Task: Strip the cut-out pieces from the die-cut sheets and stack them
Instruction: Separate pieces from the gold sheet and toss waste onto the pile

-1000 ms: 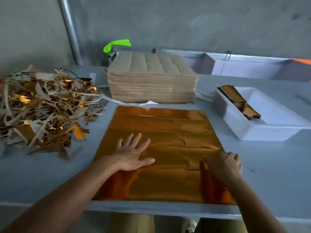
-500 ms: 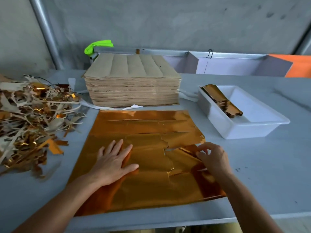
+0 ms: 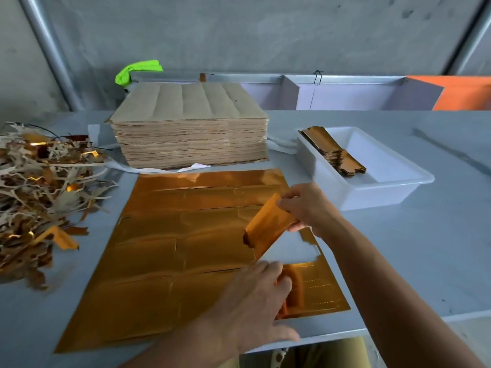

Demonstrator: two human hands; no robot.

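A heap of stripped waste trim (image 3: 39,197) lies at the worktop's (image 3: 398,261) left end, presumably thrown clear of the work. Behind the centre, a thick stack of die-cut sheets (image 3: 190,128) waits brown side up. The gold foil sheet (image 3: 186,248) in hand lies flat near the front edge, and the left hand (image 3: 255,301) presses on it with spread fingers, likely to keep it from lifting; motion blur hides the exact contact. The right hand (image 3: 309,205) pinches a cut-out piece (image 3: 268,225) in its grip, raised above the hole it leaves. Finished pieces (image 3: 337,152) sit stacked in the white tray (image 3: 372,192), within easy reach on the right.
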